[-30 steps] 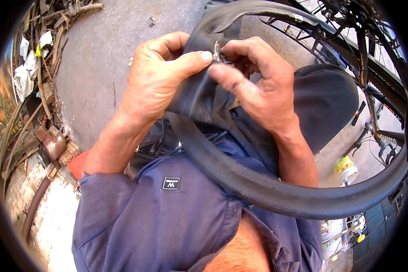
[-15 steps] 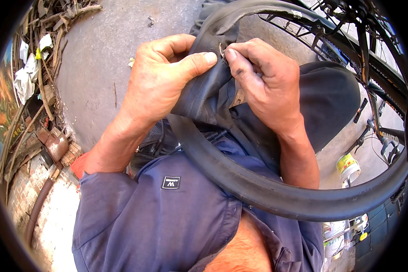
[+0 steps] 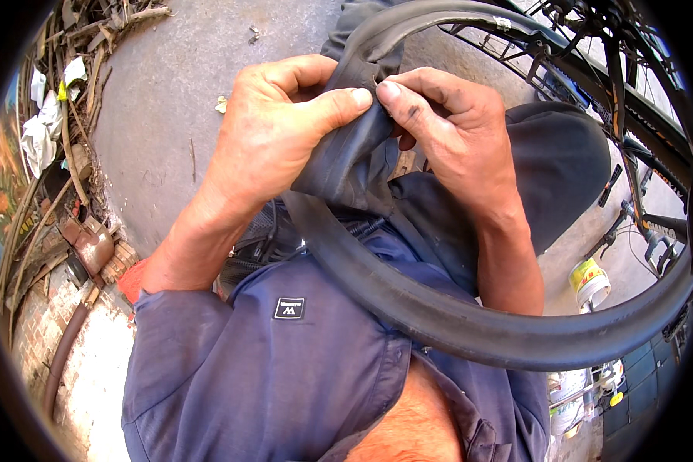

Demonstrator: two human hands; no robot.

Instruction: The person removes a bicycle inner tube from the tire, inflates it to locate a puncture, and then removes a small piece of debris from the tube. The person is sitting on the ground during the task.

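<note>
Bare-armed below a dark blue cloth shirt [image 3: 223, 369], a person works on a smooth black rubber inner tube [image 3: 470, 331] that loops across the shirt front and rises toward a black bicycle with orange markings [image 3: 620, 85]. The left hand [image 3: 273, 131] holds a flattened stretch of the tube, thumb on top, fingers curled behind. Just beside it, the right hand [image 3: 458, 127] closes thumb and forefinger in a narrow pinch at the rubber; whether it grips the tube itself or something tiny on it cannot be told. The spot seems best served by a firm left thumb close by, the rubber flat and uncreased, and short, low, even pulls from the right fingertips, lest the surface stretch.
</note>
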